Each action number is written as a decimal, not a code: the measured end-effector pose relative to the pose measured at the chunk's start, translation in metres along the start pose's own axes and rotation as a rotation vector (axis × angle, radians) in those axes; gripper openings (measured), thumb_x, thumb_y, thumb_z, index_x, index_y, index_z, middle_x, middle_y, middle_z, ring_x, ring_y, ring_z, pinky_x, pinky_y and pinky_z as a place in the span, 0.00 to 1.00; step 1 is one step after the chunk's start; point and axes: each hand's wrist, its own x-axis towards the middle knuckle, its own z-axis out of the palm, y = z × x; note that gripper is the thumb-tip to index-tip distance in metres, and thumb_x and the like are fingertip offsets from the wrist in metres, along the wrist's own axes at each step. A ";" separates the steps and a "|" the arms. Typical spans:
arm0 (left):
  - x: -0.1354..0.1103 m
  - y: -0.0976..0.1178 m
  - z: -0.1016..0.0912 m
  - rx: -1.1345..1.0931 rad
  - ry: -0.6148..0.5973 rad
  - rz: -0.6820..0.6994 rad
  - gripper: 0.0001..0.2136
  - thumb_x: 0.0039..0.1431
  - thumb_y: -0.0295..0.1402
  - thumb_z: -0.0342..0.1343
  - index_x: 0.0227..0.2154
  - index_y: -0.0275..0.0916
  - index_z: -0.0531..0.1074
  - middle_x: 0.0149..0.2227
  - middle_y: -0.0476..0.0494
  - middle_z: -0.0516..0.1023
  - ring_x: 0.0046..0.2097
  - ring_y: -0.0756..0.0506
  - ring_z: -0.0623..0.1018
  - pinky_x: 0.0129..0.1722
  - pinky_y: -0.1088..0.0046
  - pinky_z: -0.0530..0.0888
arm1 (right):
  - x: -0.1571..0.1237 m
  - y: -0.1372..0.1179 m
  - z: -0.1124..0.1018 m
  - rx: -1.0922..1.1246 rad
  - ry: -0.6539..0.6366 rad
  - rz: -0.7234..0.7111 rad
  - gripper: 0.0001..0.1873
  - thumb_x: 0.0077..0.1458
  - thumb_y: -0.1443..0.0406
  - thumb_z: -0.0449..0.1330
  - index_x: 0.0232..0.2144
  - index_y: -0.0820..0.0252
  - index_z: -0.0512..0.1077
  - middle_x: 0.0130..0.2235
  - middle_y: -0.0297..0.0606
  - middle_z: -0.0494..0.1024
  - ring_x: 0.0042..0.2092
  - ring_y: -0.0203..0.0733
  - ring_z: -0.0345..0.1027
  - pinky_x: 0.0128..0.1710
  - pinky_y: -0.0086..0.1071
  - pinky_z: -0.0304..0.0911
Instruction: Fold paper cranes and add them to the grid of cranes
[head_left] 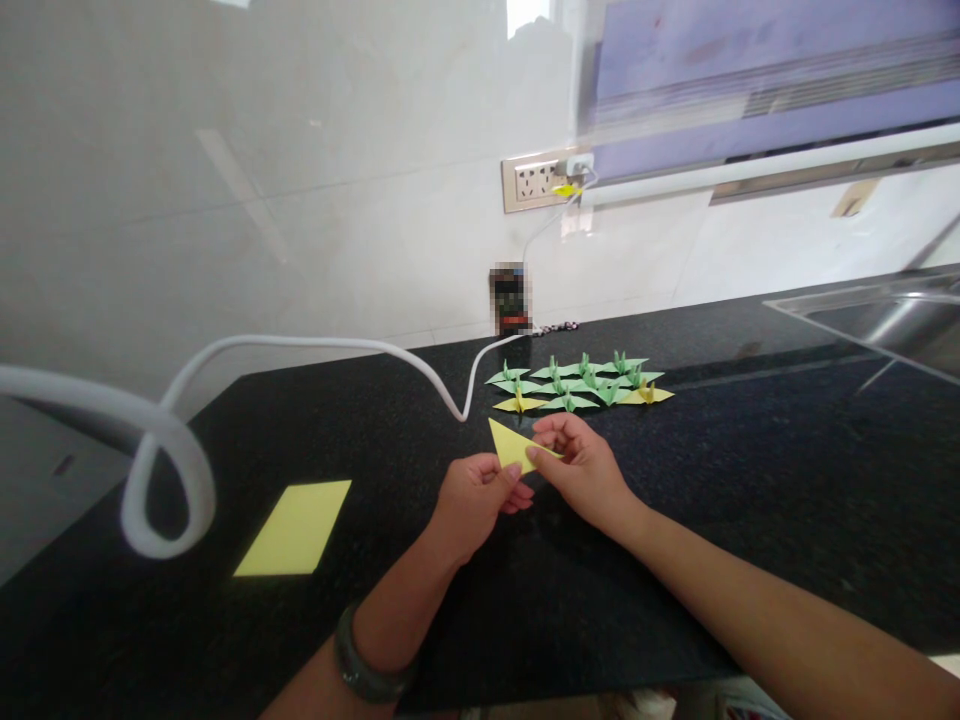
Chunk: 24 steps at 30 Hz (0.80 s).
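Note:
Both my hands hold one yellow folded paper triangle [507, 447] above the dark countertop. My left hand [474, 497] pinches its lower edge, thumb on top and fingers beneath. On the other side, my right hand [589, 468] grips the right corner, with the thumb pressed on the face of the paper and the fingers behind it. Just beyond the hands stand several green paper cranes [570, 400] in rows. Two yellow cranes sit in the front row, a left one [519, 403] and a right one [649, 394].
Yellow square paper [296, 530] lies flat on the black countertop [360, 640] at left. A thick white cable [337, 343] loops across the left side. By the wall stands a blurred-out object [510, 298], below a socket [534, 181]. A metal sink [900, 325] lies at far right.

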 end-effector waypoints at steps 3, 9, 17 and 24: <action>-0.001 0.000 0.000 0.017 -0.003 0.032 0.12 0.47 0.39 0.53 0.24 0.33 0.70 0.21 0.42 0.75 0.23 0.49 0.74 0.23 0.75 0.69 | 0.001 -0.004 0.000 0.056 -0.091 0.062 0.13 0.42 0.64 0.58 0.34 0.60 0.63 0.25 0.31 0.68 0.25 0.32 0.62 0.23 0.25 0.59; -0.003 0.003 0.000 0.062 -0.028 0.052 0.12 0.48 0.39 0.52 0.23 0.33 0.70 0.21 0.42 0.75 0.22 0.49 0.73 0.23 0.76 0.69 | 0.000 -0.006 -0.003 0.048 -0.190 0.127 0.10 0.47 0.61 0.55 0.21 0.63 0.65 0.21 0.31 0.65 0.21 0.29 0.58 0.22 0.25 0.59; -0.002 0.001 -0.002 0.091 0.047 0.132 0.13 0.49 0.40 0.51 0.21 0.33 0.70 0.19 0.44 0.74 0.21 0.51 0.72 0.21 0.77 0.67 | -0.001 -0.007 -0.002 0.225 -0.177 0.232 0.13 0.45 0.57 0.56 0.25 0.63 0.66 0.22 0.31 0.67 0.21 0.29 0.60 0.21 0.25 0.60; -0.003 0.000 0.001 0.040 0.082 0.127 0.11 0.48 0.38 0.52 0.22 0.34 0.69 0.18 0.47 0.73 0.20 0.52 0.71 0.21 0.78 0.67 | -0.005 -0.005 0.004 0.336 -0.299 0.283 0.13 0.41 0.60 0.61 0.25 0.65 0.65 0.21 0.32 0.70 0.22 0.29 0.62 0.20 0.23 0.59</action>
